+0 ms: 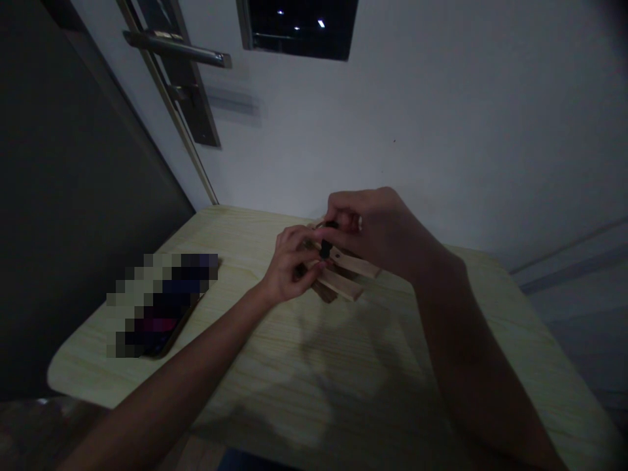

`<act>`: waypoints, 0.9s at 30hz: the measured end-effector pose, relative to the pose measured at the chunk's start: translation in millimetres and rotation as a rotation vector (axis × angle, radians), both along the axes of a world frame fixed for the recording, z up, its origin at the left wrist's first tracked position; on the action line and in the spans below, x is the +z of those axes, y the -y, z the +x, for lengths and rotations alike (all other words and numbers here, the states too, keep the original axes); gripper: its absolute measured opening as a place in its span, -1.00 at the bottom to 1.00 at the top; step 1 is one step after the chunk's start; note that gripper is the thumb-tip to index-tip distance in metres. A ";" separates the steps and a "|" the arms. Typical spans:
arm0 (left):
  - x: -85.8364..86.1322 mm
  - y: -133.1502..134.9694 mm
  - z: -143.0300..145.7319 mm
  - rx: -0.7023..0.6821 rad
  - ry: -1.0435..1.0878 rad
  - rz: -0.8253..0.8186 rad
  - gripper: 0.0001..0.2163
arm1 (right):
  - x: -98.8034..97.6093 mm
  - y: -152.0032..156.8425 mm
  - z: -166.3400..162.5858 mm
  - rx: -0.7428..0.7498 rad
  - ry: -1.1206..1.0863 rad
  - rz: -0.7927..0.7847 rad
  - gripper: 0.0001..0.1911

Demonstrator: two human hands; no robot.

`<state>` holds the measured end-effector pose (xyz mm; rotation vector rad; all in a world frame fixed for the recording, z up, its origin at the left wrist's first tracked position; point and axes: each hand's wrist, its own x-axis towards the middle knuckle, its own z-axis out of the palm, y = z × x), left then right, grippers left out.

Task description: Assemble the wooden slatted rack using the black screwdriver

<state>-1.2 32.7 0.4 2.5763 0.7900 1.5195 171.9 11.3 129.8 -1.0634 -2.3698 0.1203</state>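
**Two hands on a small wooden assembly in dim light**

Pale wood-grain laminate covers the table (343, 366), which is seen in poor light, with both forearms reaching across its near edge. To the near left a flat dark item (161, 304) lies on the tabletop, blurred out so that nothing of its surface can be read.

Further in, near the table's middle, the left hand (289, 265) is curled around the near end of a bundle of short wooden pieces (343, 278), which is steadied from below and from the side. Just beyond, the right hand (373, 229) is closed over the top of the bundle, and a small black part (326, 245) is pinched between its thumb and fingertips. The wooden pieces appear to rest on or just above the tabletop; which of the two cannot be told.

A slip is judged to be the main risk: the black part is small and gripped only at the fingertips, and it could be dropped or the pieces pushed out of line.

Behind the table a white wall, a door handle (179, 49) and a dark window (299, 26) are seen. How the black part joins the wood is hidden by the fingers.
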 end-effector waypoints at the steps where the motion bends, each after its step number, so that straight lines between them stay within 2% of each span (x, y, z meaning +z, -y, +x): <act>1: -0.1 -0.1 0.3 0.001 0.006 0.005 -0.82 | -1.1 -0.1 -1.0 -0.019 0.020 0.016 -0.76; 5: -0.2 -0.1 1.1 0.006 0.017 0.004 -0.85 | -4.8 0.4 -3.8 -0.124 0.098 0.098 -0.65; 8: 0.1 0.3 0.9 0.002 0.019 -0.007 -0.85 | -4.2 2.9 -3.2 -0.197 0.094 0.105 -0.67; 10: 0.2 0.4 0.1 0.001 0.022 -0.023 -0.84 | -1.4 4.5 -1.5 -0.141 0.058 0.061 -0.74; 14: -0.2 -0.1 -1.7 0.003 0.002 -0.052 -0.83 | 5.4 4.4 3.3 0.113 0.052 -0.046 -0.85; 16: -0.3 -0.3 -2.0 -0.007 0.000 -0.045 -0.84 | 6.7 2.6 5.1 0.142 0.056 -0.068 -0.87; 19: -0.6 -0.4 -1.5 -0.025 0.013 -0.021 -0.86 | 3.9 -0.5 5.9 0.061 0.048 -0.061 -0.87; 23: -0.5 -0.3 -0.2 0.003 0.008 -0.019 -0.88 | -4.7 -2.1 2.6 -0.100 0.079 0.073 -0.71; 27: -0.3 -0.5 -0.7 0.027 -0.014 -0.048 -0.85 | -7.7 0.3 -0.7 -0.150 0.087 0.088 -0.65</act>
